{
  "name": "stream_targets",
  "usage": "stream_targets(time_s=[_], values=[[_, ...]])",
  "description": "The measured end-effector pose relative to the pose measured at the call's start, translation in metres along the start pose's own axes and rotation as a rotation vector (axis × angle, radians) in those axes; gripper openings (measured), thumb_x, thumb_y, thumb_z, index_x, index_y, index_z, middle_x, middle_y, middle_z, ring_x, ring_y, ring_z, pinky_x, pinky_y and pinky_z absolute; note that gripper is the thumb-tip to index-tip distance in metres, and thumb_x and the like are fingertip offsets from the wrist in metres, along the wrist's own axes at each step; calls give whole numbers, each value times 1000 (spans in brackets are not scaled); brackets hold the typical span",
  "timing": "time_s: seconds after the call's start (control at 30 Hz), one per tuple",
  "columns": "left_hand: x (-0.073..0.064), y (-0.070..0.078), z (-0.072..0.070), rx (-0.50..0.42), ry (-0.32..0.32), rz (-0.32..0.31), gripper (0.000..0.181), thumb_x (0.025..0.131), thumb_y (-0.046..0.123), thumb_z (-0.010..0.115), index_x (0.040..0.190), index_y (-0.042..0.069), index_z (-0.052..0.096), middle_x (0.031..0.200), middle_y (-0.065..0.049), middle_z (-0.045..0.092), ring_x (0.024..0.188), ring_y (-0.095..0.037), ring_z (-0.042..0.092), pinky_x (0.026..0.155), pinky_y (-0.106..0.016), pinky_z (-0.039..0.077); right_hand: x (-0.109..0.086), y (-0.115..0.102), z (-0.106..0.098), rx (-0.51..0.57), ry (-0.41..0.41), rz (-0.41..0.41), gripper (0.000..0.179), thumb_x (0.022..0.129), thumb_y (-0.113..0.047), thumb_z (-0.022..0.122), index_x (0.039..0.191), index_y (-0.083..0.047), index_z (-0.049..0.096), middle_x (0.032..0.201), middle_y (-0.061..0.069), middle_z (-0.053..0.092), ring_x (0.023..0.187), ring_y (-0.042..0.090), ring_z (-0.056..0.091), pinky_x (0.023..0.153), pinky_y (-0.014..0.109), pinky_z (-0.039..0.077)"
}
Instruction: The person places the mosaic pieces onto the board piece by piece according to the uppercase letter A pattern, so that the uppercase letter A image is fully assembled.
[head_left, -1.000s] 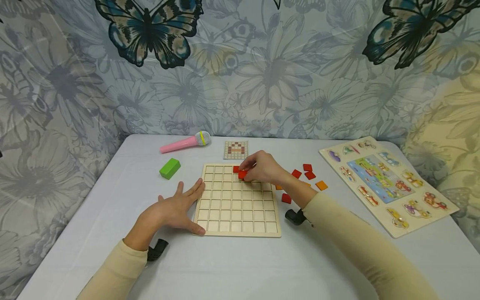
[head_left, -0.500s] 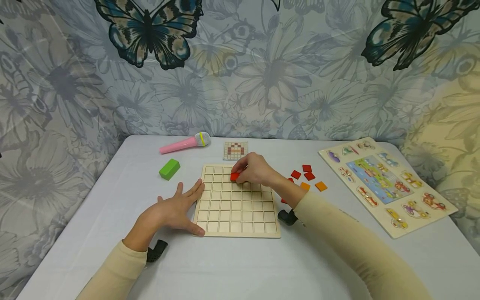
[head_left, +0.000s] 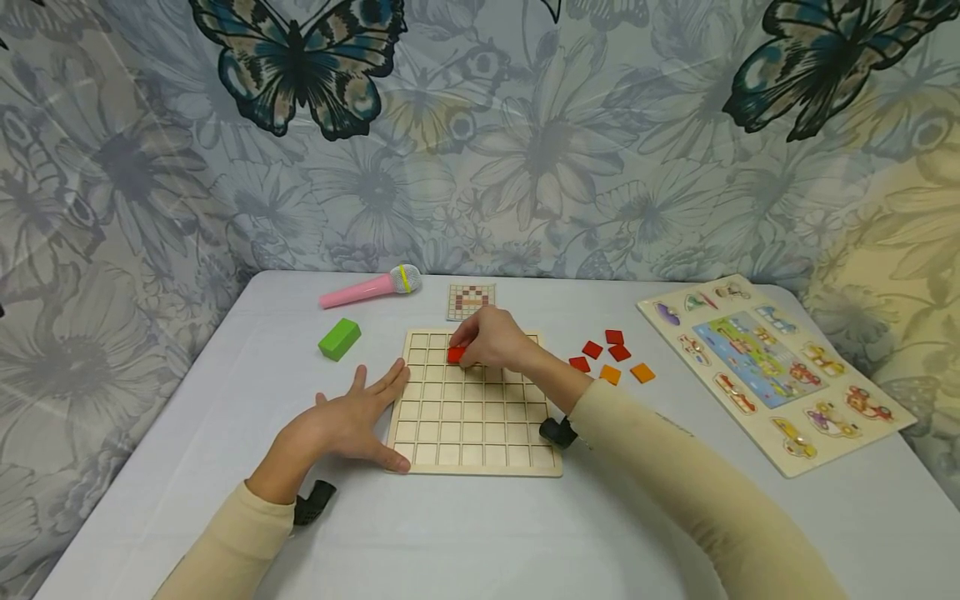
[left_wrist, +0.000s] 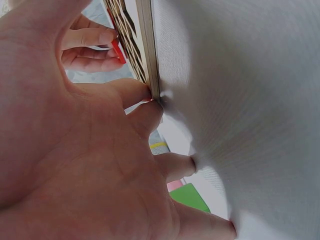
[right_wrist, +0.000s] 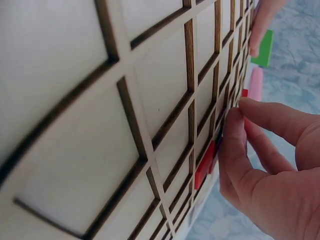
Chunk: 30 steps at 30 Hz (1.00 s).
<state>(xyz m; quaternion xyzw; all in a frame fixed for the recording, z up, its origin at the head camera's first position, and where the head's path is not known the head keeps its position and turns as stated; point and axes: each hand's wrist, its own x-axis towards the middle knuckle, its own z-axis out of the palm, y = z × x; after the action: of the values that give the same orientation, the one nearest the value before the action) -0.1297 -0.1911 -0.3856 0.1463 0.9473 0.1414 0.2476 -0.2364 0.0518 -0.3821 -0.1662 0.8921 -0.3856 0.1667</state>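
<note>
A wooden grid board [head_left: 472, 433] lies flat on the table. My right hand [head_left: 495, 337] is over its upper rows and pinches a small red square tile [head_left: 455, 356] between thumb and fingers. In the right wrist view the held red tile [right_wrist: 244, 93] peeks out past the fingertips, while another red tile [right_wrist: 202, 167] sits at a cell nearer the board's far edge; my hand hides that one from the head view. Fingers spread, my left hand [head_left: 348, 421] rests against the board's left edge, with thumb and fingertips touching it and the tablecloth.
Right of the board lie several loose red tiles [head_left: 615, 337] and orange tiles [head_left: 642, 372]. A small patterned grid card [head_left: 471, 302] is behind the board. Back left are a pink toy microphone [head_left: 367, 289] and a green block [head_left: 340, 339]; a picture puzzle board [head_left: 780, 375] lies far right.
My right hand has slid leftward over the board's upper rows with the red tile in its pinch, uncovering loose tiles on the right. The left hand has stayed in place.
</note>
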Motion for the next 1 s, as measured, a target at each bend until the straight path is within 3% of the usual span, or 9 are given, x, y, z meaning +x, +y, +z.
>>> stream_targets(time_s=[1.0], values=[[-1,2,0,20,5,5,134,70,68,87,169,19,11,178,4,-2,157,-57,0,95,-96,15,4,-6,7,-56,25,62,25,77,3,85,97,-12,84,94,3,77,92,20,64,70,27,53]])
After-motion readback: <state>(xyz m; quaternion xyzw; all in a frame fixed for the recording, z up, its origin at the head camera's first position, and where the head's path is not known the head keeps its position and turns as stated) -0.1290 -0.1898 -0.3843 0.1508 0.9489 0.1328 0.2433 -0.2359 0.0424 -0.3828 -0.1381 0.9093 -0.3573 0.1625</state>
